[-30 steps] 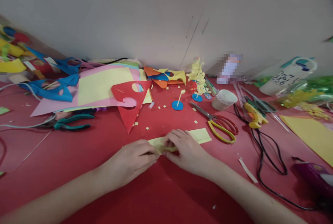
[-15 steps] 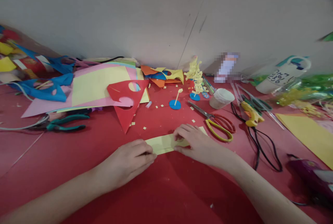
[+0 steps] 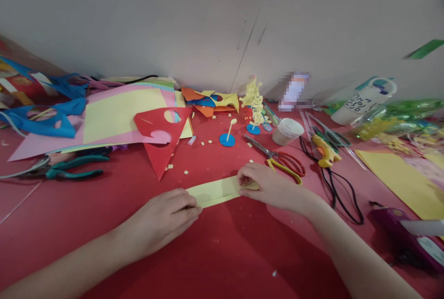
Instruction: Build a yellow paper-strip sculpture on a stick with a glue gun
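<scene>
A pale yellow paper strip (image 3: 217, 191) lies across the red table in front of me, with a fold line along its near edge. My left hand (image 3: 166, 220) is closed on its left end, fingers curled over the paper. Towards the other end, my right hand (image 3: 268, 185) pinches the strip between thumb and bent fingers. That end is mostly covered by the hand. Just beyond my right hand lie scissors (image 3: 286, 164) with one red and one yellow handle. A red paper cutout (image 3: 159, 125) with holes sits beyond the left hand.
Teal-handled pliers (image 3: 74, 168) and stacked paper sheets (image 3: 121, 116) are at left. A blue disc (image 3: 227, 140) with a small upright stick stands mid-table among paper scraps. Right are a white tub (image 3: 287, 131), a yellow glue gun (image 3: 325, 151), and a purple device (image 3: 404, 234).
My right hand has slid rightward along the strip, exposing more paper between my hands. My left hand stays on the left end. The whole view has shifted slightly.
</scene>
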`<state>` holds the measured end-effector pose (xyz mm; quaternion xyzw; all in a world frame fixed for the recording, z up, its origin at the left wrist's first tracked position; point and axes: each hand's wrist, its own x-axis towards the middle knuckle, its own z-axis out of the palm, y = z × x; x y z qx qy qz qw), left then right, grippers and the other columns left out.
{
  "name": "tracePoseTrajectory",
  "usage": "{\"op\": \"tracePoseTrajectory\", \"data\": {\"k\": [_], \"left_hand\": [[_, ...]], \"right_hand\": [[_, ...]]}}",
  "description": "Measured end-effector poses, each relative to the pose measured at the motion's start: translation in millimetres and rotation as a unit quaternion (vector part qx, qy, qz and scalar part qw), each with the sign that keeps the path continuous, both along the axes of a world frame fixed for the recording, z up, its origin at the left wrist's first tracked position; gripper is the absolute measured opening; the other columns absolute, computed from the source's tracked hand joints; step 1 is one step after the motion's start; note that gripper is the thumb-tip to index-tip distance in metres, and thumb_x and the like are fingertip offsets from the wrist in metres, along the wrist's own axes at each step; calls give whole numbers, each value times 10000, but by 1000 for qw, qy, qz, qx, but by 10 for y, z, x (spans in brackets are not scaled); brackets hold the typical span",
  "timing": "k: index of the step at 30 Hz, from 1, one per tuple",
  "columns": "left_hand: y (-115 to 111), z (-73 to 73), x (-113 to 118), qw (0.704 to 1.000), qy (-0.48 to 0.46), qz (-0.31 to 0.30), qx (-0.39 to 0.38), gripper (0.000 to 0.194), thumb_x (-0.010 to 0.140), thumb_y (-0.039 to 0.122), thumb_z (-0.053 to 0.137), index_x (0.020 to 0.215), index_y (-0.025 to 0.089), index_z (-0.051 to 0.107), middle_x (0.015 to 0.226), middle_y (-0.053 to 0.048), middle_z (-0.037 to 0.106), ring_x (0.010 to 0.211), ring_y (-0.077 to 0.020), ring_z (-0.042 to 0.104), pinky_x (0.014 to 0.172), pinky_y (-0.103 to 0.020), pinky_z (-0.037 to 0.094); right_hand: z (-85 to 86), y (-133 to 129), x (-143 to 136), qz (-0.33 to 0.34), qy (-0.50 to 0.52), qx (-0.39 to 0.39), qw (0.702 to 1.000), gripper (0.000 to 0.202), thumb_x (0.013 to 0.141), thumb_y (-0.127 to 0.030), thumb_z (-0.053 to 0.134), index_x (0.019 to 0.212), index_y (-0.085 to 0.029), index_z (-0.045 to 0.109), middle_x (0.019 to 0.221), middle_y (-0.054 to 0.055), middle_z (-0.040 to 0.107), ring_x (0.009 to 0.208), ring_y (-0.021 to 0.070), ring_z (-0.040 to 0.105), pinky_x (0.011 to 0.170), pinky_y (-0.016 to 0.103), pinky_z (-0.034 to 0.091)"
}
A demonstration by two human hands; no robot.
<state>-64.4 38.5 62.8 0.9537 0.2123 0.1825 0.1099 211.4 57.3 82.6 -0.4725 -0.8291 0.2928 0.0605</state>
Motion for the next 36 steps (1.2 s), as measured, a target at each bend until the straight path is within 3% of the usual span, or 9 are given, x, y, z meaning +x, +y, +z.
{"op": "tracePoseTrajectory", "data": {"k": [4, 7, 14, 22, 28, 31, 36], "left_hand": [[-7, -18, -8, 1000, 15, 0, 10, 255, 912, 183, 369, 1013, 173, 603, 893, -59, 639, 815, -158, 581, 732, -285, 508], [-17, -8, 40, 997, 56, -6, 43, 297, 924, 216, 342, 1130, 169, 550, 923, -64, 643, 837, -182, 579, 758, -327, 496], [-24, -13, 208, 987, 145, 14, 63, 381, 908, 305, 381, 1271, 203, 439, 853, -51, 611, 734, -195, 536, 642, -320, 455], [-47, -4, 222, 983, 163, 29, 85, 384, 916, 326, 350, 1244, 170, 473, 803, -55, 597, 729, -205, 518, 644, -328, 433], [-40, -27, 217, 986, 142, 34, 85, 389, 933, 331, 297, 1248, 184, 471, 813, -53, 593, 728, -191, 517, 654, -312, 421], [-37, -32, 213, 988, 124, 36, 81, 399, 941, 340, 262, 1242, 195, 481, 801, -50, 588, 733, -185, 515, 678, -305, 419], [-37, -45, 199, 988, 124, 34, 80, 391, 935, 338, 289, 1245, 202, 484, 801, -52, 591, 737, -192, 510, 693, -308, 411]], "right_hand": [[23, 36, 74, -7, 16, -17, 1000, 29, 824, -211, 516, 822, -193, 537, 847, 19, 593, 778, 144, 534, 689, 264, 392], [28, 37, 79, -14, 19, -22, 999, 89, 835, -280, 516, 839, -195, 545, 858, 22, 591, 774, 144, 541, 691, 262, 397], [-32, -33, -71, -20, -39, 76, 996, 322, 756, -499, 593, 780, -189, 512, 808, 23, 559, 762, 167, 505, 654, 267, 345], [-94, 8, -46, -29, -53, 85, 995, 282, 753, -425, 628, 730, -187, 479, 776, -1, 534, 731, 147, 481, 628, 248, 313], [-16, 101, 165, -63, -44, 82, 994, 178, 780, -304, 601, 715, -187, 484, 735, -15, 524, 683, 127, 475, 622, 243, 319], [47, 109, 244, -79, -17, 45, 996, 198, 790, -348, 576, 724, -188, 479, 708, -22, 513, 631, 113, 462, 573, 225, 321], [33, 103, 277, -56, -45, 33, 997, 264, 688, -380, 672, 718, -189, 491, 723, -20, 527, 662, 126, 467, 583, 232, 319]]}}
